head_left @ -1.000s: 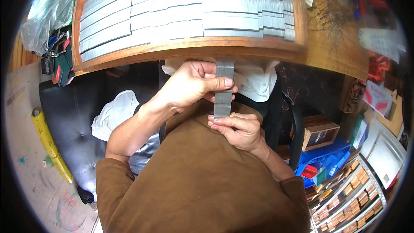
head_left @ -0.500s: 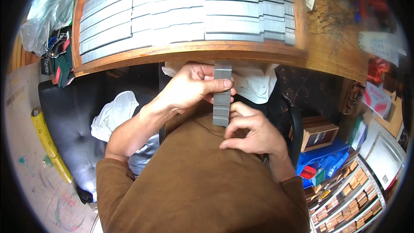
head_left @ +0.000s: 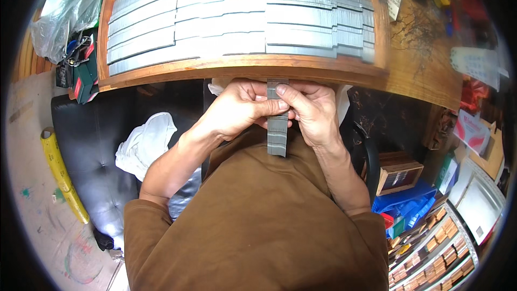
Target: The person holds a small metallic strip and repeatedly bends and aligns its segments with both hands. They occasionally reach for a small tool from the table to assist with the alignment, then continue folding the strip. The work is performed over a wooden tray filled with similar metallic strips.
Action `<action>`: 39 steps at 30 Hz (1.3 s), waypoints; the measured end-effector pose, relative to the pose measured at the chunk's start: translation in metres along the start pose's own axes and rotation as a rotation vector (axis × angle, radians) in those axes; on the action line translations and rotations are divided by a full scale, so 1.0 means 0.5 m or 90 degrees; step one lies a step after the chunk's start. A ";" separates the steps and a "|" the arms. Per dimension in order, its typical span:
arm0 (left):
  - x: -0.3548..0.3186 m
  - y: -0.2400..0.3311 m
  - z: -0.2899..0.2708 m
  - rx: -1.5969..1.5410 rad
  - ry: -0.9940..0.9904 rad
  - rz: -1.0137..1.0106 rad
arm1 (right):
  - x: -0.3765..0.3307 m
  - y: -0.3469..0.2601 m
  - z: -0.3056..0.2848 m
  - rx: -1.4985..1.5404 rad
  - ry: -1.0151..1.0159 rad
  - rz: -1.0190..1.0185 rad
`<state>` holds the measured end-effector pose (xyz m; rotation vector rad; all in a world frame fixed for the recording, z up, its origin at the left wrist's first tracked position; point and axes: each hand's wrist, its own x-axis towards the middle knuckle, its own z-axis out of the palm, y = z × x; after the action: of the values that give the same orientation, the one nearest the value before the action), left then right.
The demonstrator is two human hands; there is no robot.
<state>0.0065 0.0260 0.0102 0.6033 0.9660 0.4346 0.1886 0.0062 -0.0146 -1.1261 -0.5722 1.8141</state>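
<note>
My right hand [head_left: 318, 113], shifted from the near end of the gray stack [head_left: 277, 132], now closes, thumb on top, on its far part beside the closed pinch of my left hand [head_left: 237, 106], apparently steadying it near the tray [head_left: 215, 67].

Strip [head_left: 277, 132]: grey (pale transverse lines). Tray frame [head_left: 242, 63]: orange-brown. Desk [head_left: 417, 75]: yellow-brown, dark branching pattern. Shirt [head_left: 253, 221]: plain brown. Tube [head_left: 58, 161]: yellow. Cloth [head_left: 145, 143]: white. Seat [head_left: 89, 124]: black.

- Seemingly a small workshop
- brown wooden counter [head_left: 423, 78] bearing a shallow, wooden-rimmed tray [head_left: 237, 65] packed with flat grey strips [head_left: 221, 21]
- grey-framed rack [head_left: 465, 231] of small tan blocks [head_left: 445, 230]
- blue plastic bin [head_left: 396, 201]
- pale, colour-stained floor [head_left: 40, 231]
</note>
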 end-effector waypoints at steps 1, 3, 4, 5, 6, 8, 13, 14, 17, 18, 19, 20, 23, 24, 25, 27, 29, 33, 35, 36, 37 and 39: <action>0.000 0.000 0.000 0.008 0.000 0.000 | -0.002 0.001 0.001 0.003 0.006 -0.002; -0.001 0.001 -0.002 0.007 -0.001 -0.004 | 0.001 0.002 -0.005 -0.044 -0.009 -0.018; -0.002 0.002 -0.003 0.007 -0.002 -0.005 | 0.002 0.000 -0.009 -0.068 -0.017 -0.026; -0.004 0.001 -0.001 0.007 0.000 -0.010 | 0.000 -0.002 -0.013 -0.072 -0.032 -0.005; -0.008 -0.001 0.004 0.006 0.003 -0.015 | -0.004 -0.006 -0.017 -0.076 -0.046 0.016; -0.016 -0.007 0.013 0.004 0.009 -0.019 | -0.009 -0.020 -0.019 -0.099 -0.083 0.052; -0.006 -0.048 0.006 -0.016 -0.028 -0.006 | -0.017 0.001 -0.027 -0.120 -0.073 0.052; -0.002 -0.056 0.005 -0.012 -0.027 -0.002 | -0.016 0.007 -0.031 -0.134 -0.071 0.048; 0.000 -0.049 0.005 -0.010 -0.033 -0.031 | -0.016 0.007 -0.030 -0.115 -0.054 0.080; 0.000 -0.045 0.004 -0.010 -0.036 -0.048 | -0.015 0.010 -0.031 -0.115 -0.050 0.084; 0.003 -0.046 0.001 -0.021 -0.049 -0.044 | -0.013 0.012 -0.033 -0.115 -0.047 0.087; 0.005 -0.051 -0.006 -0.032 -0.061 -0.039 | -0.012 0.015 -0.034 -0.115 -0.045 0.090; 0.012 -0.055 -0.019 -0.060 -0.095 -0.038 | -0.005 0.023 -0.038 -0.131 -0.031 0.084; 0.013 -0.055 -0.021 -0.068 -0.105 -0.039 | -0.005 0.023 -0.038 -0.136 -0.034 0.072; 0.011 -0.054 -0.021 -0.057 -0.100 -0.030 | -0.005 0.021 -0.038 -0.141 -0.036 0.060; 0.005 -0.051 -0.017 -0.034 -0.090 -0.011 | -0.008 0.015 -0.033 -0.155 -0.044 0.039; -0.003 -0.053 -0.015 -0.019 -0.087 0.013 | -0.020 0.004 -0.024 -0.174 -0.054 0.019; -0.022 -0.047 -0.001 -0.037 -0.087 0.031 | -0.028 0.000 -0.020 -0.201 -0.078 -0.043; -0.024 -0.049 0.000 -0.049 -0.092 0.033 | -0.028 0.002 -0.021 -0.195 -0.079 -0.039; -0.025 -0.052 -0.003 -0.048 -0.094 0.039 | -0.029 0.003 -0.021 -0.192 -0.080 -0.036; -0.024 -0.056 -0.004 -0.048 -0.095 0.044 | -0.030 0.002 -0.021 -0.195 -0.081 -0.037; -0.024 -0.064 -0.002 -0.044 -0.092 0.055 | -0.031 0.001 -0.020 -0.201 -0.084 -0.040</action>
<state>0.0023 -0.0052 -0.0034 0.6064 0.7865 0.4932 0.1998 -0.0085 -0.0126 -1.1845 -0.9889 1.7932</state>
